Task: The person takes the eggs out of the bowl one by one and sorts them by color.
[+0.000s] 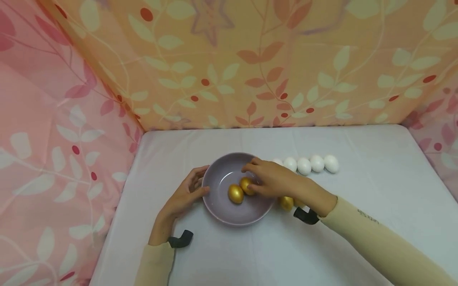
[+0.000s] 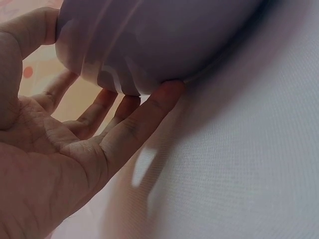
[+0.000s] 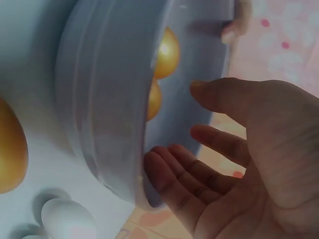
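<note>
A purple-grey bowl [image 1: 237, 217] stands on the white table with two golden eggs, one [image 1: 235, 194] beside the other [image 1: 246, 185], lying inside. My left hand [image 1: 184, 194] holds the bowl's left side, thumb at the rim. In the left wrist view its fingers touch the bowl's outer wall [image 2: 149, 45] low down. Over the right part of the bowl reaches my right hand [image 1: 273, 178], thumb and fingers apart. The right wrist view shows nothing between those fingers, which hang at and inside the rim, apart from the eggs.
Right of the bowl, more golden eggs [image 1: 286, 203] lie partly hidden under my right forearm. Behind them is a row of several white eggs [image 1: 304, 166]. Patterned cloth walls [image 1: 214, 99] enclose the table [image 1: 214, 258] at the back and sides.
</note>
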`<state>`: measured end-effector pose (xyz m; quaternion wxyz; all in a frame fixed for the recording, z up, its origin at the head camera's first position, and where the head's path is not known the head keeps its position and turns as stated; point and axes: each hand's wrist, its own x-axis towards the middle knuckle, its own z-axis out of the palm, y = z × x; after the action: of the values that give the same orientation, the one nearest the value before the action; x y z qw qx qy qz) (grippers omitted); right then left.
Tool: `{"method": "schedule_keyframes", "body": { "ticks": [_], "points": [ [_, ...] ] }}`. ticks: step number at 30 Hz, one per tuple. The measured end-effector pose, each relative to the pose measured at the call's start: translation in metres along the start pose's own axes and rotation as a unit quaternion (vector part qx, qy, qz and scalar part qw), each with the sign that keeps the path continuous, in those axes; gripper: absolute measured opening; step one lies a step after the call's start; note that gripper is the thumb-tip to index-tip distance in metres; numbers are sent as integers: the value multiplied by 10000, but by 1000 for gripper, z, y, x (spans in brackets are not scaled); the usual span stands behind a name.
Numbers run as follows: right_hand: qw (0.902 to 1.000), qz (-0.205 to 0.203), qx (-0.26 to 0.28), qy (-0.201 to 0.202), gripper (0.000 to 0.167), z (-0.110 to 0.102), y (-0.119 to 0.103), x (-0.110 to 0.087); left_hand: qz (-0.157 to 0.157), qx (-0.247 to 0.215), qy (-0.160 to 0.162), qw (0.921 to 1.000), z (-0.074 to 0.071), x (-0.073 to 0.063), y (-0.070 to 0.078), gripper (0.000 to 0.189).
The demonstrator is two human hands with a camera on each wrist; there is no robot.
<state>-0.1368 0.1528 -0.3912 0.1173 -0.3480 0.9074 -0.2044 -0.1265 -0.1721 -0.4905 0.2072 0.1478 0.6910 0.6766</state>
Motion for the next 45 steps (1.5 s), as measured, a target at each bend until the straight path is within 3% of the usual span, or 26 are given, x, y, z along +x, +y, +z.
{"method": "schedule_keyframes", "body": {
  "ticks": [4, 7, 15, 20, 33, 45],
  "points": [
    [9988, 103, -211, -425, 43, 6, 2, 9, -9, -36, -33, 10000, 1, 1, 0, 67],
    [9977, -44, -370, -563, 39, 11, 2, 14, -25, -61, -19, 10000, 1, 1, 1, 68],
    [9970, -477, -564, -246, 29, 22, 0, 27, -81, -67, 31, 9999, 0, -1, 2, 69],
    [9974, -437, -457, -333, 20, 23, -2, 36, -68, -41, 31, 10000, 1, -1, 3, 69],
    [9961, -65, -228, -855, 29, 20, -7, 45, -65, 50, 25, 10000, 1, -1, 1, 67],
    [9974, -261, -203, -635, 32, 15, -7, 42, -60, 46, 7, 10000, -1, -2, 2, 67]
  ]
}}
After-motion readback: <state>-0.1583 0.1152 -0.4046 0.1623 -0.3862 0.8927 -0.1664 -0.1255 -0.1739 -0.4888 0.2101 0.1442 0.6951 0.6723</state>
